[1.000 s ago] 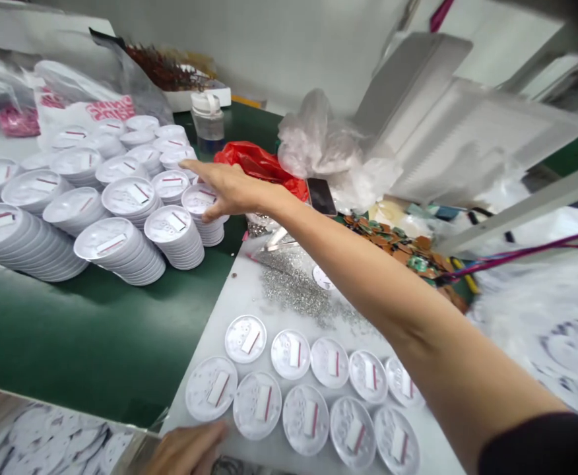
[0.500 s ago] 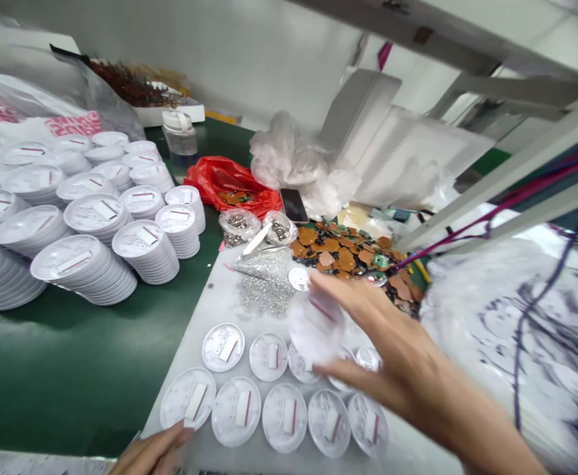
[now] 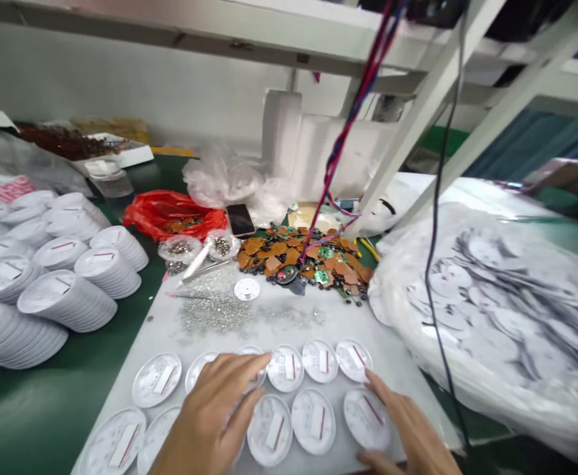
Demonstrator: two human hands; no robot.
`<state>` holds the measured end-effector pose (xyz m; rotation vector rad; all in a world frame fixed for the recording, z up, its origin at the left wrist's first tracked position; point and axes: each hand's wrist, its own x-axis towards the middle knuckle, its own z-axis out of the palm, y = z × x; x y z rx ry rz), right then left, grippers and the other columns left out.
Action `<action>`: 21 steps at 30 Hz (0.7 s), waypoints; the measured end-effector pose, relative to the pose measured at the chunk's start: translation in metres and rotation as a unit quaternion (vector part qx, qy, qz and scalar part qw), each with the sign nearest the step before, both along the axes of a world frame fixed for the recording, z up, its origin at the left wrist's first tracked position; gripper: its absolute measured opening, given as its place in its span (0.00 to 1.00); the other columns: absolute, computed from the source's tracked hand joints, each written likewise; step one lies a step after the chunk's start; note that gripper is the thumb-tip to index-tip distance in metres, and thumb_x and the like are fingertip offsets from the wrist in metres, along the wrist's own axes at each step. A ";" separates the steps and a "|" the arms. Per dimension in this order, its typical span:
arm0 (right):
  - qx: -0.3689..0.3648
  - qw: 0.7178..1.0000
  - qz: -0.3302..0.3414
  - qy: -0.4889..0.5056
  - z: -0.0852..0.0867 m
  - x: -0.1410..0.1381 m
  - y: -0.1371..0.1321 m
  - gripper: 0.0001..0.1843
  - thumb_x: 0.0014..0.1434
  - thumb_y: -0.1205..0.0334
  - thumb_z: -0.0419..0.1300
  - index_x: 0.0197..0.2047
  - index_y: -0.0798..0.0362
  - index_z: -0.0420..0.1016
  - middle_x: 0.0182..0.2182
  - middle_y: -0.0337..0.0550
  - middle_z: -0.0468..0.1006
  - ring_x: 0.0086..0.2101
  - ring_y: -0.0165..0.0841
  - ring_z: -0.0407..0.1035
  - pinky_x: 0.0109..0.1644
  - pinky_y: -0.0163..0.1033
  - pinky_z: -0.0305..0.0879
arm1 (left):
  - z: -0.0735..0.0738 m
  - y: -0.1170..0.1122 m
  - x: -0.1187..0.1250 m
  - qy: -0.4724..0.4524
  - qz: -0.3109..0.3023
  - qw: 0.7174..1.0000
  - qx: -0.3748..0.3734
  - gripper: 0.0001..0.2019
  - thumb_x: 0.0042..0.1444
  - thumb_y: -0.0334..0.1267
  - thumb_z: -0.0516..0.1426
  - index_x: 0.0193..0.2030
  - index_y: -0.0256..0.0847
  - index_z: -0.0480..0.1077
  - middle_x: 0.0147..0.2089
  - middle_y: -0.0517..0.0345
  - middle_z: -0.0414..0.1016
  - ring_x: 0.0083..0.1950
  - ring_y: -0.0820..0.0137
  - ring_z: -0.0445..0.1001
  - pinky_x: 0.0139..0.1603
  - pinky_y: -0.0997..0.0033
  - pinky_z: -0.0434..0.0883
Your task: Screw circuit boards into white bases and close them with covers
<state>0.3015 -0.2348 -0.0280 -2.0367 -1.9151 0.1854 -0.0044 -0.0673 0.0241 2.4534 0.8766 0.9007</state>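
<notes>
Two rows of round white plastic discs, each with a small label, lie on a grey work board. My left hand rests flat on the discs at the front left, fingers stretched out. My right hand sits at the front right, thumb and fingers spread round one disc that lies on the board. A single small disc lies farther back beside a heap of tiny metal screws.
Stacks of white discs cover the green table at left. A pile of brown circuit boards, a red bag, a phone and a large clear bag of discs lie around. Cables hang from a white frame.
My right hand came back from the stacks at far left carrying a disc and now has it down on the board. My left hand moved onto the disc rows. The view swung right.
</notes>
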 end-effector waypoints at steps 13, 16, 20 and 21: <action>0.045 0.994 -0.050 0.091 -0.024 -0.025 0.002 0.62 0.47 0.67 0.72 0.76 0.42 0.39 0.58 0.55 0.74 0.53 0.56 0.73 0.52 0.57 0.76 | -0.018 0.025 0.100 0.162 -0.145 0.974 -0.069 0.28 0.63 0.27 0.59 0.69 0.43 0.59 0.66 0.49 0.70 0.66 0.55 0.66 0.65 0.43 0.63; 0.067 0.993 -0.052 0.079 -0.011 0.000 0.001 0.45 0.59 0.59 0.66 0.73 0.43 0.48 0.56 0.53 0.74 0.48 0.47 0.77 0.45 0.46 0.80 | -0.019 0.026 0.105 0.171 -0.159 0.969 -0.079 0.30 0.61 0.26 0.60 0.68 0.43 0.58 0.66 0.49 0.70 0.66 0.55 0.65 0.66 0.42 0.61; 0.105 0.989 -0.076 0.065 0.000 0.026 0.019 0.26 0.70 0.59 0.55 0.68 0.48 0.59 0.51 0.52 0.77 0.35 0.35 0.78 0.35 0.37 0.77 | -0.016 0.028 0.108 0.184 -0.174 0.963 -0.098 0.30 0.61 0.26 0.61 0.68 0.45 0.59 0.67 0.50 0.69 0.66 0.55 0.65 0.67 0.41 0.59; 0.108 0.989 -0.070 0.068 0.000 0.027 0.026 0.24 0.70 0.60 0.54 0.67 0.50 0.60 0.49 0.52 0.78 0.35 0.35 0.78 0.36 0.37 0.77 | -0.016 0.028 0.109 0.184 -0.177 0.962 -0.101 0.30 0.61 0.26 0.61 0.68 0.45 0.59 0.67 0.51 0.69 0.66 0.55 0.65 0.67 0.41 0.58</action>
